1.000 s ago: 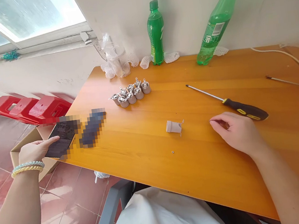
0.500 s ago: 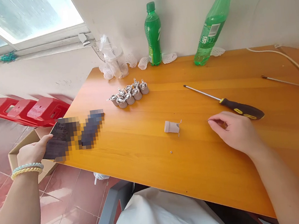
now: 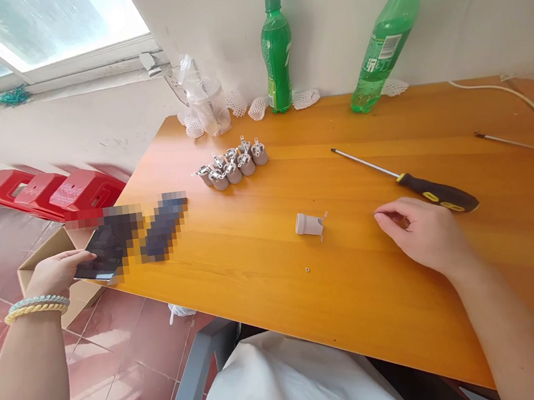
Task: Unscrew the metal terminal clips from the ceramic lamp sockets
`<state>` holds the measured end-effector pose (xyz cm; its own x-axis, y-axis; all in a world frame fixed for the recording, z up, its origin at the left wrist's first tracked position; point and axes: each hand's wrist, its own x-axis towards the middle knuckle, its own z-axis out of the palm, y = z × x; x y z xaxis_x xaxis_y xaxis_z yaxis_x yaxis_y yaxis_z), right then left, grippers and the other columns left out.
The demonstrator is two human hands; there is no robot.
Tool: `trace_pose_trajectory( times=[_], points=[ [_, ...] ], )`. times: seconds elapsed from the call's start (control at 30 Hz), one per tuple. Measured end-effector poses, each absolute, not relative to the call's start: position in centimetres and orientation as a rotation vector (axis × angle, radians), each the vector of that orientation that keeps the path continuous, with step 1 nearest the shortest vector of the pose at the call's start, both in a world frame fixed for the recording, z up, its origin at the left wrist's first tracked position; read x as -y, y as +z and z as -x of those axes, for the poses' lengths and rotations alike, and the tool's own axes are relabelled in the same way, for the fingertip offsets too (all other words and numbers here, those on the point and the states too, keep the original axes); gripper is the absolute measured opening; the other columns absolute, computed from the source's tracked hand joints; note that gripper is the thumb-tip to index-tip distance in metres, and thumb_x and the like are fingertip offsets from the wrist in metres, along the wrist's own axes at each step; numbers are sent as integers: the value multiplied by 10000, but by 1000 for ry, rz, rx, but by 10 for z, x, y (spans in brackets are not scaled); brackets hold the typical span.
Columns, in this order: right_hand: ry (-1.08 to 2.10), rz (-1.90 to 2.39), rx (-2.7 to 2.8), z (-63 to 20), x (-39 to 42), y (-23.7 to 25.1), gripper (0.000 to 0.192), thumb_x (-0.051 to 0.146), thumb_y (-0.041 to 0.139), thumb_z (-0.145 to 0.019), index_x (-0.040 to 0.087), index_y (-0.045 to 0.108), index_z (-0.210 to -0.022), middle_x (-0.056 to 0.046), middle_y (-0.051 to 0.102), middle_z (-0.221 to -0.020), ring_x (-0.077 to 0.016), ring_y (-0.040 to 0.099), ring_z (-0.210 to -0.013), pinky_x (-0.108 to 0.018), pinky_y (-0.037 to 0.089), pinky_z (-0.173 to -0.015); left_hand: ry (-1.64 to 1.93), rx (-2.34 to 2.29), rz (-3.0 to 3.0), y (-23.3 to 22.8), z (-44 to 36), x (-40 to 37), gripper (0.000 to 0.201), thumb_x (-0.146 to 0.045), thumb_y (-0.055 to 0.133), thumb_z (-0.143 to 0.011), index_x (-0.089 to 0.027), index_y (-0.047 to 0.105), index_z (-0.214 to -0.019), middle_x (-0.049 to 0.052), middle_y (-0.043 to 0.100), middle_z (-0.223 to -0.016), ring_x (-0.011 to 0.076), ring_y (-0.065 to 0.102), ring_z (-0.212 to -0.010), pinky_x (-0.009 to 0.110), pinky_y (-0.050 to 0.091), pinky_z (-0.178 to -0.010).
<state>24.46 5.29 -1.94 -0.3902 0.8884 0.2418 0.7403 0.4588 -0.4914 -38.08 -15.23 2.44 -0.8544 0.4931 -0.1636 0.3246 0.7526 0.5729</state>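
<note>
**Phone at the bench edge, small part pinched beside the screwdriver**

Head view: At the left of the frame the left hand [image 3: 56, 272] grips a dark flat phone [image 3: 102, 249] by its near end, fingers curled under and thumb along the edge, so the phone hangs half over the near left corner of the orange wooden bench [image 3: 267, 278]. Its screen is blurred and nothing on it can be read. A second dark blurred oblong [image 3: 164, 225] lies flat just beside it on the bench.

At the right centre the right hand [image 3: 422, 236] rests on its heel on the bench, thumb and forefinger tips closed together as if on something very small; what they hold, if anything, is too small to tell. The black-and-yellow-handled screwdriver [image 3: 403, 178] lies just behind this hand, handle nearest it and easy to take up. A white cylindrical lamp socket with metal tabs [image 3: 309, 224] lies on its side in the middle of the bench, apart from both hands, with a tiny nut or screw [image 3: 307, 270] near it toward the person.

A cluster of similar grey-white sockets [image 3: 232, 164] sits grouped toward the back. Against the wall stand a upright green plastic bottle [image 3: 277, 53] and a leaning green plastic bottle [image 3: 386, 39]; their labels show white marks but no legible words.
</note>
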Motion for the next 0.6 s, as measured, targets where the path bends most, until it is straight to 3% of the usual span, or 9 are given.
trace_pose_trajectory(
  times=[0.13, 0.3, 0.6],
  points=[
    [422, 1361, 2243, -244, -53, -19, 115, 299, 531, -863, 239, 617, -814, -22, 665, -807, -180, 609, -714, -316, 465, -626, 1036, -2331, -441, 22, 383, 163, 590, -165, 824, -380, -144, 645, -942, 33, 697, -840, 177, 638, -720, 300, 552, -665],
    [420, 1359, 2246, -245, -53, -19, 113, 293, 533, -862, 235, 619, -815, -17, 663, -807, -169, 602, -710, -308, 464, -629, 1076, -2312, -497, 22, 378, 167, 663, -131, 839, -371, -149, 640, -1004, 37, 691, -937, 168, 638, -780, 294, 565, -707],
    [417, 1366, 2237, -244, -53, -20, 120, 296, 534, -853, 232, 623, -804, -14, 661, -795, -165, 601, -704, -301, 459, -619, 1223, -2295, -376, 12, 398, 170, 560, -113, 820, -412, -147, 666, -950, 26, 696, -847, 125, 639, -702, 193, 530, -549]
  ],
)
